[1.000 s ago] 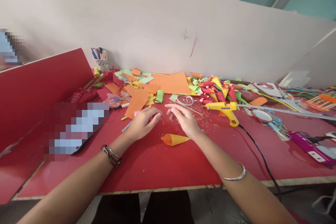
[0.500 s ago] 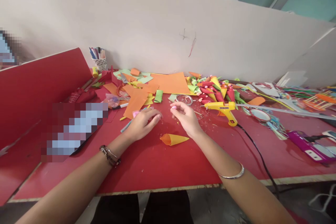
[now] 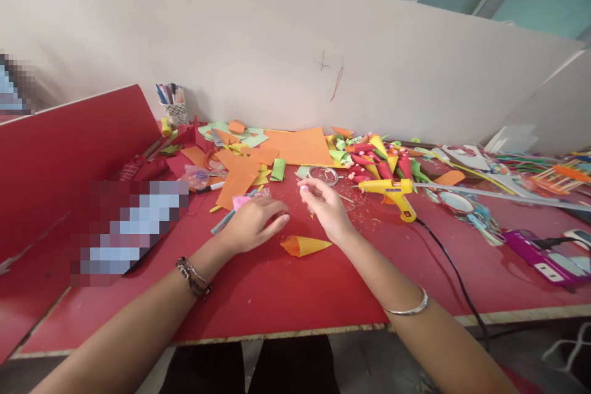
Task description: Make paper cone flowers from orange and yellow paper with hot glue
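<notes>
My right hand (image 3: 327,209) pinches a small pink ball (image 3: 303,189) between thumb and fingers, above the middle of the red table. To its left, my left hand (image 3: 256,221) hovers with thumb and fingers apart and nothing visible in it. Just behind the left hand is a pink lump in clear plastic (image 3: 242,201), partly hidden by it. A yellow paper cone with an orange ruffled end (image 3: 305,245) lies on its side below and between both hands, touched by neither.
A yellow glue gun (image 3: 392,194) lies right of my right hand, its black cord running to the front edge. Behind are a tape roll (image 3: 323,176), a pile of paper cones (image 3: 381,157) and orange paper (image 3: 295,144). A purple power strip (image 3: 545,258) sits far right.
My left hand has dropped slightly toward me and right, uncovering more of the pink lump. My right hand keeps the pink ball in nearly the same place.
</notes>
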`<state>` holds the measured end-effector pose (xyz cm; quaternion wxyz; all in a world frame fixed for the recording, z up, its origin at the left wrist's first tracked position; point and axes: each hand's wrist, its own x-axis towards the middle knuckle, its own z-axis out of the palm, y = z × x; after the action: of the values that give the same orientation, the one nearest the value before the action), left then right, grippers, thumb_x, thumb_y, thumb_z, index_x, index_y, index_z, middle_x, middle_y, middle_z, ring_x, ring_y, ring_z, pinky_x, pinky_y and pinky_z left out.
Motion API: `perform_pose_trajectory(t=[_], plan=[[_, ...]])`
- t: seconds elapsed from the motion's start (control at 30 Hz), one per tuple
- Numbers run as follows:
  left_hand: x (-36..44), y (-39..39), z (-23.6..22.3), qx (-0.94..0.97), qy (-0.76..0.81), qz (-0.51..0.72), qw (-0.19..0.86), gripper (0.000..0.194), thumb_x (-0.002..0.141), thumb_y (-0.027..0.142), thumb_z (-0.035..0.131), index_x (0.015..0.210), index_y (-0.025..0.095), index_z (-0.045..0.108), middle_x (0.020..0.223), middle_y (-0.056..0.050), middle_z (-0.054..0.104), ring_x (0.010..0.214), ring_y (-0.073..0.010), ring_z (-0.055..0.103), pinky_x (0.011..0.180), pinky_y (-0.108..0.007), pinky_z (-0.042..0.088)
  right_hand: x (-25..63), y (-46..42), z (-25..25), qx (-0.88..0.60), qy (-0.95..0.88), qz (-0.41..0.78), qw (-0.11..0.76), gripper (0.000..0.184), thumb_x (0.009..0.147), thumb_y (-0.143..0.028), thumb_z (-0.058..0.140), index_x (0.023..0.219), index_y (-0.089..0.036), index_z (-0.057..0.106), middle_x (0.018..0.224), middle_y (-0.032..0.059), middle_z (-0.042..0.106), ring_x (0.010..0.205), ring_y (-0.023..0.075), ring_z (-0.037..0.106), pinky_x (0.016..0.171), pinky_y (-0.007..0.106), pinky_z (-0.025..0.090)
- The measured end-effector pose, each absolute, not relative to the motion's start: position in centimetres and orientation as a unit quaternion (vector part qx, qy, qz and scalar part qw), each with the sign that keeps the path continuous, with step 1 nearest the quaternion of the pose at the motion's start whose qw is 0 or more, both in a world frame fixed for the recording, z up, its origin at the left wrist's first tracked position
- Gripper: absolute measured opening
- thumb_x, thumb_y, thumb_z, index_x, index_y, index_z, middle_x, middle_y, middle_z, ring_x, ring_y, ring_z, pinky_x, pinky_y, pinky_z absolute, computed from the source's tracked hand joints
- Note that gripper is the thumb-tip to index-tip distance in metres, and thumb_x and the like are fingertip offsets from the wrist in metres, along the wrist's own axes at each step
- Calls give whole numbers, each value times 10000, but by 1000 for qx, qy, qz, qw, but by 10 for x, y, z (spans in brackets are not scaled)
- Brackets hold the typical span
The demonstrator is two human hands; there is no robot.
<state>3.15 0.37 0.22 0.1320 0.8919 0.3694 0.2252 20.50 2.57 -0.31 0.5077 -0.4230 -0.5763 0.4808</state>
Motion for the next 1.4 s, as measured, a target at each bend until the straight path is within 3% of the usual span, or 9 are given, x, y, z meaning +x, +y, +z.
perform_pose_trajectory(t=[0.1, 0.17, 0.3, 0.47, 0.77, 0.93, 1.03, 1.23, 1.4], plan=[[35, 2, 3, 910, 340, 197, 134, 330, 845, 384, 323, 969, 152, 522, 863, -67, 569, 780, -184, 508, 699, -308, 385, 203, 27, -5, -405, -578, 485, 517, 195, 729, -261, 523, 916, -209, 539, 879, 15, 592, 644, 92, 565, 585, 227, 420], [37, 0, 3, 921, 313, 182, 145, 404, 791, 468, 402, 1030, 162, 512, 898, -72, 551, 783, -191, 512, 698, -311, 393, 202, 29, -7, -403, -562, 489, 532, 184, 719, -252, 533, 896, -202, 519, 954, 36, 594, 711, 109, 596, 654, 251, 432], [40, -2, 2, 932, 281, 165, 156, 562, 669, 527, 545, 1139, 230, 466, 963, -58, 534, 817, -199, 521, 741, -321, 393, 204, 30, -8, -410, -534, 502, 543, 162, 739, -332, 531, 781, -201, 446, 851, 17, 625, 613, 99, 597, 589, 240, 429], [45, -5, -2, 928, 283, 158, 181, 436, 702, 381, 564, 1091, 213, 462, 957, -48, 549, 828, -185, 528, 744, -302, 397, 206, 31, -9, -411, -519, 509, 550, 142, 774, -325, 485, 773, -209, 402, 723, -28, 613, 489, 66, 547, 532, 219, 407], [50, -9, -5, 918, 269, 179, 229, 264, 732, 210, 501, 996, 208, 501, 997, -48, 490, 813, -151, 519, 707, -263, 430, 205, 33, -13, -418, -534, 488, 550, 126, 744, -292, 507, 775, -203, 424, 745, -19, 612, 502, 70, 539, 544, 234, 422], [49, -7, -3, 884, 294, 260, 253, 259, 695, 178, 517, 953, 197, 524, 969, -45, 484, 876, -156, 497, 807, -287, 412, 205, 32, -10, -426, -551, 466, 546, 144, 723, -303, 537, 805, -184, 539, 870, 35, 605, 707, 115, 584, 696, 280, 469], [46, -4, 0, 859, 313, 309, 260, 229, 702, 183, 523, 929, 191, 551, 971, -48, 502, 905, -160, 491, 839, -300, 398, 204, 31, -8, -421, -548, 475, 545, 191, 694, -292, 576, 851, -184, 562, 925, 42, 596, 777, 132, 595, 762, 292, 465], [41, 1, 5, 815, 350, 367, 281, 171, 757, 300, 536, 854, 168, 583, 887, -46, 566, 860, -152, 514, 804, -306, 407, 206, 27, -5, -419, -547, 490, 535, 202, 743, -351, 522, 866, -193, 547, 758, -2, 582, 521, 80, 549, 564, 246, 478], [38, 1, 6, 801, 370, 403, 244, 225, 753, 383, 538, 789, 161, 557, 816, -43, 558, 769, -148, 512, 721, -290, 416, 206, 27, -6, -412, -564, 487, 525, 231, 750, -357, 511, 895, -197, 593, 787, 16, 592, 612, 98, 559, 625, 255, 483]])
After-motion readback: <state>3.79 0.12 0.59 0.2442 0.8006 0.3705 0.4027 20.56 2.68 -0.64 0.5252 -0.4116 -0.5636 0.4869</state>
